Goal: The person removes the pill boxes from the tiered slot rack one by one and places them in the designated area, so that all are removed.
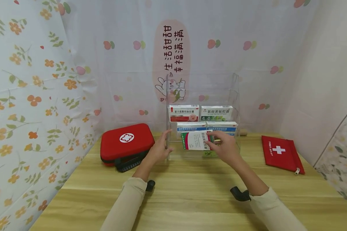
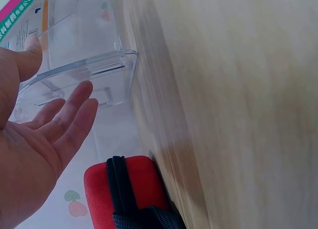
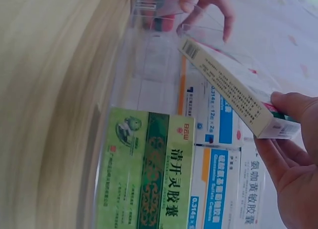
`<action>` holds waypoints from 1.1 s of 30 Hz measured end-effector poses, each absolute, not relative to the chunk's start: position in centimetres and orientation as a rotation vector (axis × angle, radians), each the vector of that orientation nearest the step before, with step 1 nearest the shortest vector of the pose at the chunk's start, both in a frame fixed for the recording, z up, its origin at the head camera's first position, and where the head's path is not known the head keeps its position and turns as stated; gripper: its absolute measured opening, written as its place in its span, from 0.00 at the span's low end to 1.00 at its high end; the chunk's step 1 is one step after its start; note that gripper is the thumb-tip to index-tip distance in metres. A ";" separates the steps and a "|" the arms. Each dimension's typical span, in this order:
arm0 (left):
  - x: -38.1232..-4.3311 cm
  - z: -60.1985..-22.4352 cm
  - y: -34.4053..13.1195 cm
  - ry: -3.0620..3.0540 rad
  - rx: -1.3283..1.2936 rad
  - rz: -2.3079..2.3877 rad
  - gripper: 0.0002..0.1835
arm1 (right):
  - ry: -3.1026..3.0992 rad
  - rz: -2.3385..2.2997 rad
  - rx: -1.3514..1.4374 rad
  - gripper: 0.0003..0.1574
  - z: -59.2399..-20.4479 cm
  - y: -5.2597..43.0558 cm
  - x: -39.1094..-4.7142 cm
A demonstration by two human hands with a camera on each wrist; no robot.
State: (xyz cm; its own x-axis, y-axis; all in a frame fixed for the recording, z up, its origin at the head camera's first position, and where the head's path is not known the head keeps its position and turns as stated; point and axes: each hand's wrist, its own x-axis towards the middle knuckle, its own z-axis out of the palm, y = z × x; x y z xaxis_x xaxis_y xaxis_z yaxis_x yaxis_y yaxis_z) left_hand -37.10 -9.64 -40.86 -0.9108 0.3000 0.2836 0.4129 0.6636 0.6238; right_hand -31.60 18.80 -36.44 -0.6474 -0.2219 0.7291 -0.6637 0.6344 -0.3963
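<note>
My right hand (image 1: 226, 148) pinches the right end of a white medicine box (image 1: 196, 141) with green and magenta bands, tilted in front of a clear tiered rack (image 2: 94, 61). At the rack's left side is my left hand (image 1: 158, 150), thumb apart from its loosely extended fingers, near the clear side wall. Two blue-and-white capsule boxes (image 1: 221, 127) stand behind the held box, partly covered by it. On the tier above are a red-and-white box (image 1: 183, 113) and a green-and-white box (image 1: 216, 113). A green capsule box (image 3: 144, 169) occupies the lowest tier's right side.
A red hard case (image 1: 127, 141) with a black handle sits left of the rack on the wooden table (image 1: 185, 199). To the right lies a flat red first aid pouch (image 1: 281, 154). A patterned curtain (image 1: 127, 64) hangs behind.
</note>
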 end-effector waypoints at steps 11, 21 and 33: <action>-36.9 -40.6 -9.6 -2.750 -0.575 -1.094 0.48 | -2.245 1.074 0.590 0.23 -36.6 20.1 -29.7; -36.9 -40.6 -9.5 -2.753 -0.551 -1.095 0.47 | -2.447 1.311 0.465 0.23 -36.7 20.2 -28.9; -36.9 -40.7 -9.3 -2.738 -0.560 -1.084 0.46 | -2.636 1.386 0.472 0.22 -38.6 19.3 -28.8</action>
State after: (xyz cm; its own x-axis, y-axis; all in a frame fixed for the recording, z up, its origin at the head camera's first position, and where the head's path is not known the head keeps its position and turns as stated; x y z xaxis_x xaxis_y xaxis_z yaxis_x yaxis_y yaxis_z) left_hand -36.86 -9.29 -40.71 -0.9203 0.2875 0.2653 0.3912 0.6707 0.6302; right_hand -28.82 19.25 -38.59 -0.9431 -0.2149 0.2536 -0.3307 0.5304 -0.7805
